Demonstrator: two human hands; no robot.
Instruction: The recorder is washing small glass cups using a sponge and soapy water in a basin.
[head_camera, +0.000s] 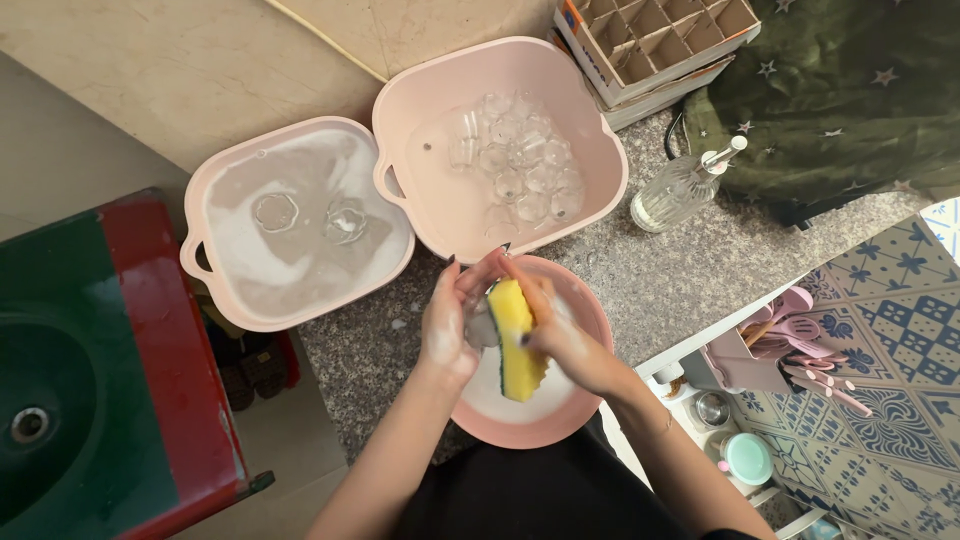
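glass: a small clear glass (481, 327) is held over the round pink bowl (590, 310) at the near edge of the desk (680, 270); mostly hidden by fingers and foam

left hand: the left hand (450, 325) is wrapped around the glass, grip closed on it from the outer side

right hand: the right hand (555, 330) is pinched shut on a yellow sponge with a green back (515, 340), which is pressed against the glass

where the glass sits: right between the two hands, touching the left palm and the sponge face

handling, probably: light, stiff, breakable, and slippery with suds, so it's best gripped round the body, not by the rim

soapy tub: a pink square tub (200, 190) at the left edge of the desk, cloudy water, two glasses (310, 215) seen in it

rinse tub: a second pink tub (600, 130) just behind the bowl, a cluster of clear glasses (525, 165) piled inside

other bits: a clear pump bottle (680, 190) lying to the right of the tubs, a cardboard divider box (660, 40) at the far edge
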